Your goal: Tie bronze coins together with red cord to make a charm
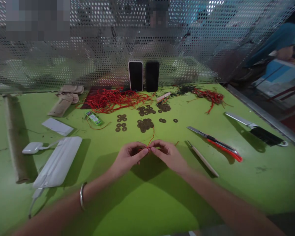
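Observation:
My left hand [132, 154] and my right hand [166, 154] meet above the middle of the green table, thumbs and fingers pinched close together. Between their tips runs a thin red cord [151, 140], one end sticking up and away from me. Most of the part being gripped is hidden by my fingers. Just beyond my hands lie round, dark coins with holes: a heap [145, 125], a looser pile [146, 110] behind it, and small groups [121, 127] to the left. A tangle of red cords [115, 100] spreads farther back.
On the right lie a pointed tool [203, 160], a red-and-black utility knife [216, 144] and black-handled scissors [263, 133]. A white power bank [59, 162] and charging case [32, 148] lie left. Two phones [136, 76] lean on the perforated metal screen [93, 59]. Another person's arm [285, 52] shows right.

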`<state>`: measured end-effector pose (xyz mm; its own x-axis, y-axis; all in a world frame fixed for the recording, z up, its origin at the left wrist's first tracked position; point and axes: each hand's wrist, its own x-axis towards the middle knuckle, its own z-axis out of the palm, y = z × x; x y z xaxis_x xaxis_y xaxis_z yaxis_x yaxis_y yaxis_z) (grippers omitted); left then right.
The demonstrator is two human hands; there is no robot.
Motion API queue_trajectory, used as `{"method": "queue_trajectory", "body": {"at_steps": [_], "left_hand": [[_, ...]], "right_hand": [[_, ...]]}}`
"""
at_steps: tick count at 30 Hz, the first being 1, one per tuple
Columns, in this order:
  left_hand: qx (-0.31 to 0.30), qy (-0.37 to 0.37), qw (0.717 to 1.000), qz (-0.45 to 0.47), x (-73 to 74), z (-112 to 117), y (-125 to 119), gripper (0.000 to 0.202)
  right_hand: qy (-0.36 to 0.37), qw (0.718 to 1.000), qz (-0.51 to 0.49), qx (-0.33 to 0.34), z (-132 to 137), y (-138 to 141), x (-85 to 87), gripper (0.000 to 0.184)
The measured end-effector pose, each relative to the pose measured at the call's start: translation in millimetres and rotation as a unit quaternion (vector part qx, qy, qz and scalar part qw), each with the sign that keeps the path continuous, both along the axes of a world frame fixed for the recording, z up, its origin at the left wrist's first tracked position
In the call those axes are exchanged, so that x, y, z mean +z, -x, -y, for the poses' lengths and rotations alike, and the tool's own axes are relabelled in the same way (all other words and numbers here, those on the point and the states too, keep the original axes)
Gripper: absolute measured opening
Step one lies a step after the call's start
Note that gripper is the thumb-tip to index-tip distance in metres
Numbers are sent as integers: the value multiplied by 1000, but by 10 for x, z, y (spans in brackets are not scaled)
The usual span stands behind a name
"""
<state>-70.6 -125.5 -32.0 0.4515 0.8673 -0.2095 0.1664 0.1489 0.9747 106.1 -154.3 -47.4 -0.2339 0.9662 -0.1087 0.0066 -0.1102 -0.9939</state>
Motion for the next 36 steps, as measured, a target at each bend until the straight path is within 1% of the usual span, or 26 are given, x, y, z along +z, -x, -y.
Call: {"method": "queue_trajectory", "body": {"at_steps": [4, 7, 10, 12, 15, 19, 23, 27, 31, 33, 36], "left_hand": [[-23, 7, 1000, -3, 25, -2, 3, 24], [-38, 8, 999, -3, 5, -2, 15, 24], [-38, 0, 999, 3, -21, 0, 19, 27], [-37, -12, 999, -2, -20, 3, 15, 30], [-32, -39, 998, -24, 0, 9, 7, 30], [-29, -82, 995, -51, 4, 21, 6, 29], [-43, -120, 989, -71, -31, 29, 13, 27], [-60, -132, 987, -74, -54, 21, 16, 26], [-58, -135, 986, -75, -45, 13, 12, 27], [-62, -133, 986, -84, -32, 13, 8, 28], [-73, -132, 985, -89, -14, 15, 3, 30]], "right_hand": [[28, 999, -17, 25, -6, -24, -20, 20], [24, 999, -1, 32, -4, -27, 7, 21], [14, 999, 21, 22, -4, -20, 27, 22], [13, 999, 30, 11, -5, -16, 24, 22], [11, 1000, 17, 4, -9, -10, 9, 19], [18, 999, -13, 25, -14, -5, 7, 14], [11, 1000, -20, 17, -26, -11, -4, 17], [-5, 1000, -16, -2, -38, -23, -36, 18], [-13, 1000, -4, 11, -36, -27, -41, 18], [-14, 1000, 17, 15, -31, -29, -25, 18], [-24, 998, 50, 6, -24, -33, 9, 13]]}}
